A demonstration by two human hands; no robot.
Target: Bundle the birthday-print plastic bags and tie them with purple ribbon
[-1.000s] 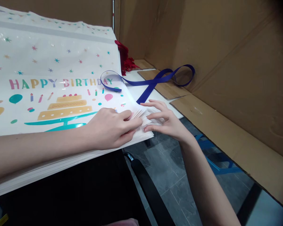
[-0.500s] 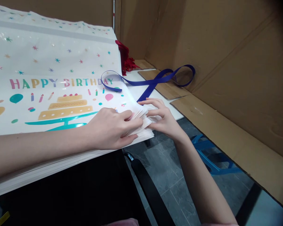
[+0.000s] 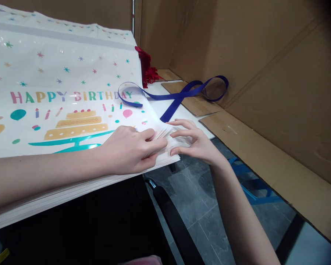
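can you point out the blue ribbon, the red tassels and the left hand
long blue fabric ribbon [image 3: 173, 109]: head view, its broad lower strip
bright red stringy tassels [image 3: 152, 76]: head view, their frayed ends
left hand [image 3: 128, 151]: head view, its back

The ribbon lies across the sheet stack's right edge.

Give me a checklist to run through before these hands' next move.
- Left hand on the stack of white, birthday-printed sheets: ok.
- Right hand at the stack's near right corner: ok.
- Sheet edges flush at that corner: not ok, fanned out.
- Shiny blue ribbon clear of the print: not ok, one end overlaps it.
- Right fingertips gripping a single sheet: cannot tell.
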